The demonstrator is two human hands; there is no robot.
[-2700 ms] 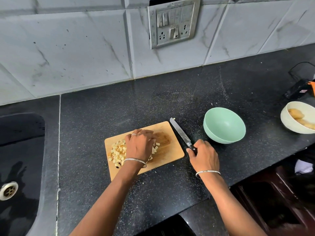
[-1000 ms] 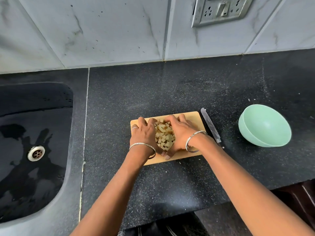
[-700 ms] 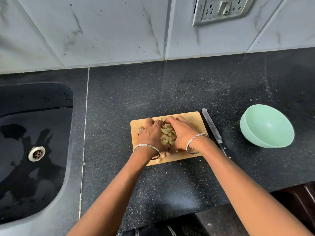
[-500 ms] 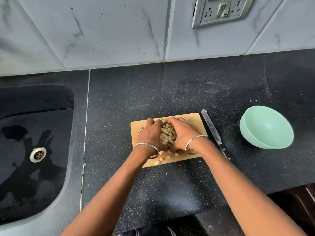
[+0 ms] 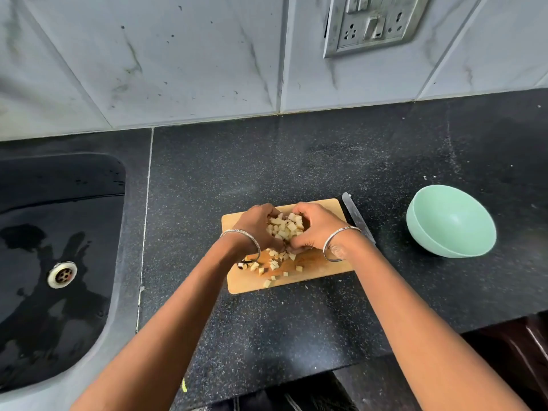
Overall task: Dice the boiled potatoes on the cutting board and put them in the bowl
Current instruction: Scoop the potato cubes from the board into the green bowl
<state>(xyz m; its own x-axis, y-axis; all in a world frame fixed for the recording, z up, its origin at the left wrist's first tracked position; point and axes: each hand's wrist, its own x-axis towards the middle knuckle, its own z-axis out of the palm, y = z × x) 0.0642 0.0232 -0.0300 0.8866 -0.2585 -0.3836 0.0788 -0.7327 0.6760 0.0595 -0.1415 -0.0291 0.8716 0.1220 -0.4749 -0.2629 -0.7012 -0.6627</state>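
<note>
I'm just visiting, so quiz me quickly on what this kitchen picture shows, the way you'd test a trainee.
1. True or false: the green bowl already holds diced potato.
2. Where does the knife lie? A on the cutting board; B on the counter beside the cutting board; C in the green bowl.
3. What do the left hand and right hand cup between them?
Key: 1 false; 2 B; 3 the heap of diced potato.

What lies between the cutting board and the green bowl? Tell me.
In the head view, a knife beside the board, then bare counter to the bowl.
</note>
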